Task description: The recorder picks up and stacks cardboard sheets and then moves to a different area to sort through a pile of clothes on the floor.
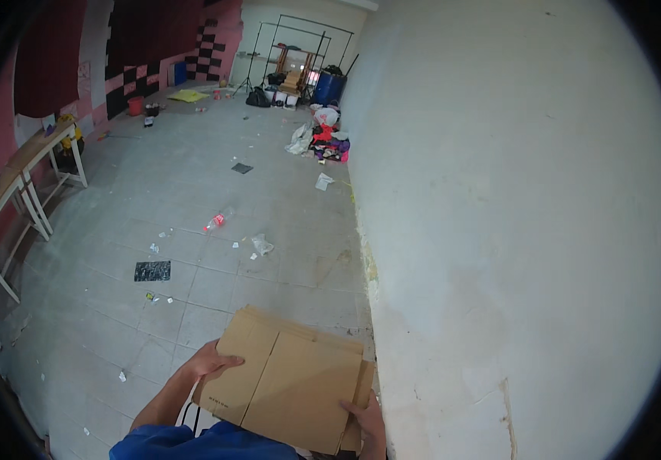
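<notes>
The person's left hand [209, 362] and right hand [372, 420] are clamped on a stack of flattened matt brown cardboard [292, 383], which lies tilted between the two sets of fingers. Each thumb presses on the top face; the fingers curled beneath are mostly hidden by the sheets, so how far they reach under cannot be told. A dark straight seam splits the top sheet between the thumbs, a small printed mark sits near the left fingers, and layered edges show beyond both hands and beside the right fingers, though the sheets are too tightly packed to count. The right forearm is cut off by the lower edge, as is the smooth blue garment [211, 445] below the left fingers; thin black loops beside it are hard to make out. Right of the right fingers rises a stained, off-white plaster wall [499, 230]. Beyond the left fingers, on dull grey tiled flooring [116, 330], lie a wrinkled black rectangular sheet [152, 271], a clear plastic bottle with a red label [218, 221] and a crumpled translucent bag [262, 244]. Far ahead of the right fingers, a mixed soft heap [330, 142] blurs into unreadable folds.
</notes>
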Demonstrator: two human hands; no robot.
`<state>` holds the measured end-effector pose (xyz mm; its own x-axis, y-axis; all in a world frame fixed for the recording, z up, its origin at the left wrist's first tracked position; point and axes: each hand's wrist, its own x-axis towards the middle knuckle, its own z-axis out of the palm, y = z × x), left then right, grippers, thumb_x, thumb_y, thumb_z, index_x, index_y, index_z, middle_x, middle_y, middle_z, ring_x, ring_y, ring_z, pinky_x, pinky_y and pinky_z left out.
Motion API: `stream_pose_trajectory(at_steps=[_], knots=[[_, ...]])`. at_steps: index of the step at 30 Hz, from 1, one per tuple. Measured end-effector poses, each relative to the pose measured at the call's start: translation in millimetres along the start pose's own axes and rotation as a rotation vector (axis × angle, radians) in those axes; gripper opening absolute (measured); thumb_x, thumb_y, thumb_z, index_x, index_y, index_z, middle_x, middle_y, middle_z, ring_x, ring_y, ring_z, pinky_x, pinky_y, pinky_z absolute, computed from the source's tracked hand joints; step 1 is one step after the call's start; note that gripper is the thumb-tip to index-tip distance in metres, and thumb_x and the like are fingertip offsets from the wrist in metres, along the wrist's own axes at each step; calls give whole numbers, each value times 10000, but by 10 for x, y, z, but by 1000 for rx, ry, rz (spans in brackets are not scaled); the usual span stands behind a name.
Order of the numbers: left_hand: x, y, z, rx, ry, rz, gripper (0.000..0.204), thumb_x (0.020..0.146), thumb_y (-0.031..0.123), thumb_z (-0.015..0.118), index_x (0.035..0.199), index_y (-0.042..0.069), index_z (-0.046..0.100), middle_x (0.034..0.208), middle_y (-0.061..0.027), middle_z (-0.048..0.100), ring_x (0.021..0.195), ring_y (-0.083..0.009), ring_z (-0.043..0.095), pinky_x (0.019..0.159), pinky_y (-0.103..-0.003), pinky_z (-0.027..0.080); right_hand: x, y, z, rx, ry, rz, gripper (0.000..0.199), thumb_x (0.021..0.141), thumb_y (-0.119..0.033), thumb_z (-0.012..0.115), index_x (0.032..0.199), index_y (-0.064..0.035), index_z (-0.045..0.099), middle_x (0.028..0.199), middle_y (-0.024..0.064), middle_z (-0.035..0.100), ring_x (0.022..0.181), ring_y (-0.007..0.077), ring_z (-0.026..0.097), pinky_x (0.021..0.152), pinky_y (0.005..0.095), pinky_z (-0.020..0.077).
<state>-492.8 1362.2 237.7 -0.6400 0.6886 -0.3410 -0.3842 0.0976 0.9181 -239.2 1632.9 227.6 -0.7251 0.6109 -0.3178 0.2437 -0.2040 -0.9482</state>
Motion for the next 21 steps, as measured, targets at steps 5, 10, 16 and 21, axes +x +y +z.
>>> stream_pose_trajectory(at_steps=[5, 10, 16, 21], knots=[[849, 424, -150, 89, -118, 19, 610, 702, 176, 763, 1213, -9, 485, 1125, -110, 586, 984, -187, 568, 880, -318, 447, 267, 47, 103, 484, -22, 94, 675, 690, -11, 700, 1277, -15, 368, 1151, 126, 545, 1035, 252, 552, 859, 360, 471], [1416, 489, -5, 207, -264, -33, 641, 684, 254, 783, 1195, -5, 495, 1102, -105, 597, 999, -175, 562, 878, -314, 446, 495, 21, 46, 298, 169, 112, 693, 669, -15, 683, 1280, 1, 357, 1204, 148, 518, 1088, 269, 525, 921, 360, 441], [2158, 518, 248, 186, -276, -99, 551, 739, 242, 730, 1193, 13, 519, 1117, -101, 593, 1003, -162, 551, 851, -296, 451, 1249, -78, -274, 149, 86, 57, 680, 709, -64, 701, 1304, -11, 376, 1180, 106, 538, 1058, 233, 534, 884, 364, 468], [2791, 947, 148, -79, -177, -186, 592, 743, 217, 730, 1241, 26, 474, 1117, -91, 593, 1009, -166, 556, 859, -301, 456, 2444, -453, -238, -74, 165, -29, 745, 633, -31, 747, 1278, -10, 374, 1184, 129, 532, 1054, 241, 545, 874, 352, 468]])
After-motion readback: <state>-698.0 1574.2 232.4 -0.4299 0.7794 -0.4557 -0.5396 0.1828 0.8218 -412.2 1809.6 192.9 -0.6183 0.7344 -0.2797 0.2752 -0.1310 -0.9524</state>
